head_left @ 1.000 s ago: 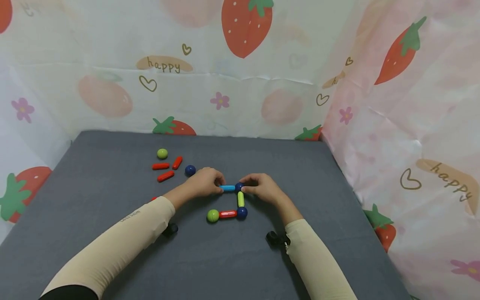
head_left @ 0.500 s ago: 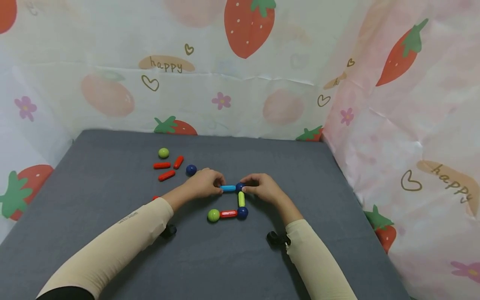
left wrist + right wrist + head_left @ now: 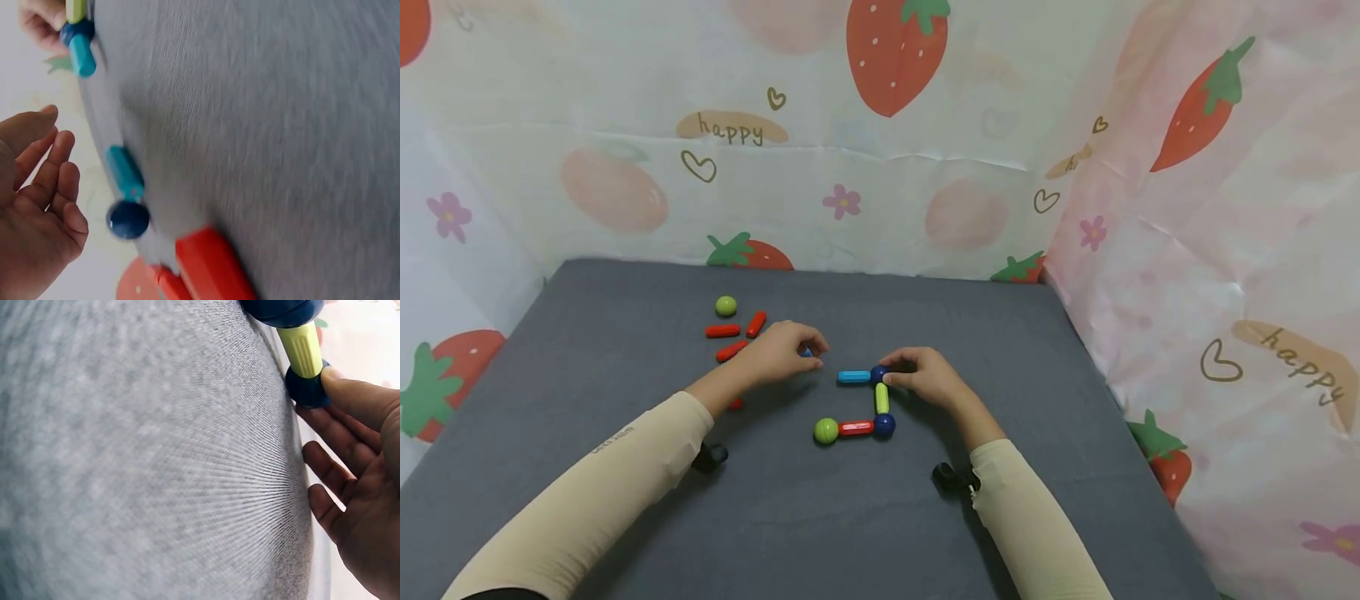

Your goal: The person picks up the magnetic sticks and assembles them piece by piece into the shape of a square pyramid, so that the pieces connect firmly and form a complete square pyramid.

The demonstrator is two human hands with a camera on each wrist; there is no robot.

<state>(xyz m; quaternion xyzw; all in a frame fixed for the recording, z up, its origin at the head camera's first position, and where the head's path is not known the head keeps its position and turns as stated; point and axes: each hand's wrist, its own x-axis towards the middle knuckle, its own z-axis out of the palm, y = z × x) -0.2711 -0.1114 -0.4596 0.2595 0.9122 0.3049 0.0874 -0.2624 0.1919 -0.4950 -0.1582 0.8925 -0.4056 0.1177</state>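
My right hand [image 3: 925, 379] pinches a dark blue ball [image 3: 306, 387] between thumb and fingers. From that ball a light blue rod [image 3: 853, 377] points left, and a yellow-green rod [image 3: 882, 399] runs down to a second dark blue ball [image 3: 884, 427]. A red rod [image 3: 856, 428] links this one to a green ball [image 3: 826, 431]. My left hand [image 3: 47, 187] holds nothing, its fingers loosely bent above the table. Close by it lie another light blue rod [image 3: 126, 174] and a dark blue ball [image 3: 128, 219], mostly hidden behind the hand in the head view.
Several loose red rods [image 3: 722, 331] lie at the back left, with a green ball [image 3: 726, 306] behind them. Grey cloth [image 3: 1000, 333] covers the table, and printed curtains [image 3: 880, 208] stand along its back and sides.
My left hand has let go of the light blue rod joined to the held ball and moved left and back, over the loose pieces. The right hand has kept its place.
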